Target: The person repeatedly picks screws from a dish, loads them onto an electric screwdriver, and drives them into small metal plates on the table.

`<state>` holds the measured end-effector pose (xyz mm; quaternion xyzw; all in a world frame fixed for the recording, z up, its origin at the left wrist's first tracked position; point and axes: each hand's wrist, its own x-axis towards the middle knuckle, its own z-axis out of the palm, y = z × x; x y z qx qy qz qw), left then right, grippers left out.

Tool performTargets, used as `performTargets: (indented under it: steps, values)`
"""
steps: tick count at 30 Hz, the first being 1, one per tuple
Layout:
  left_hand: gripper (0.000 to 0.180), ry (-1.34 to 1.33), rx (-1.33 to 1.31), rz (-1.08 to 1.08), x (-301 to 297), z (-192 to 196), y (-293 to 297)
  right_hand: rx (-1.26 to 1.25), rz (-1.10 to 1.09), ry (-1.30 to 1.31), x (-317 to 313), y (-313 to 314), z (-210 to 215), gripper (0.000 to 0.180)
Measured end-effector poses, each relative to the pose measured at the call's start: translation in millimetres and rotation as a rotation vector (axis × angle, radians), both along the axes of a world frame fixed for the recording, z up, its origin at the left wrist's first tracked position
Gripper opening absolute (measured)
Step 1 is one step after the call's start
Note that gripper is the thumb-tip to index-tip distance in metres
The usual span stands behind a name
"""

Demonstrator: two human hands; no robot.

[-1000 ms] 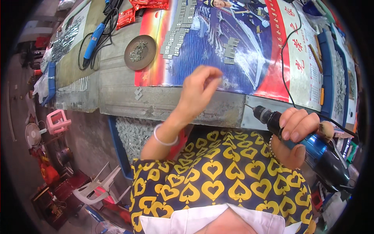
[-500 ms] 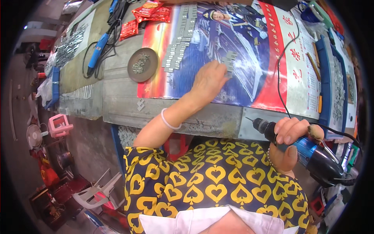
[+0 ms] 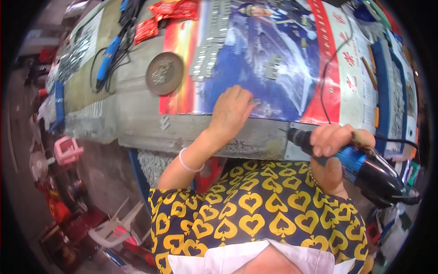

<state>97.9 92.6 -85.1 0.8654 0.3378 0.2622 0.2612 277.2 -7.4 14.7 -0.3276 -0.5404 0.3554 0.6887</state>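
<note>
My left hand [image 3: 231, 110] is above the near edge of the poster, fingers pinched on a small grey metal plate [image 3: 256, 102]. In my right hand [image 3: 332, 148] is a blue and black electric drill [image 3: 358, 170], its thin bit pointing left over the bench edge. Beyond my left hand a small cluster of grey metal plates [image 3: 273, 67] lies on the poster [image 3: 246, 55]. Long rows of similar plates [image 3: 211, 45] run away from me at the poster's left. A round brown dish [image 3: 165, 87] holds small silvery parts, too small to name.
A blue corded tool [image 3: 107, 59] and red packets [image 3: 172, 10] lie at the back left. Black cable [image 3: 325, 86] crosses the poster toward the drill. On the right stands a blue tray [image 3: 384, 86] of metal parts. A few loose plates [image 3: 164, 122] sit near the front edge.
My left hand has drawn back from the plate cluster toward me and left, carrying a small metal plate. The drill in my right hand has shifted slightly left.
</note>
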Motion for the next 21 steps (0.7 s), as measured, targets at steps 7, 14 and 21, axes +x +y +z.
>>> performTargets:
  steps: [7,14,21]
  values:
    - [0.012,0.043,-0.075,-0.01,7.2,-2.3,-3.7,-0.068,0.123,-0.017,23.8,-3.8,-4.0,0.048]
    - [0.012,0.043,-0.072,-0.078,4.9,8.6,-10.0,-0.011,-0.354,-0.052,0.3,-9.7,0.2,0.052]
    - [0.013,0.083,-0.044,-0.051,-8.8,5.6,-8.6,-0.18,-0.158,-0.005,9.7,-14.0,-0.8,0.048]
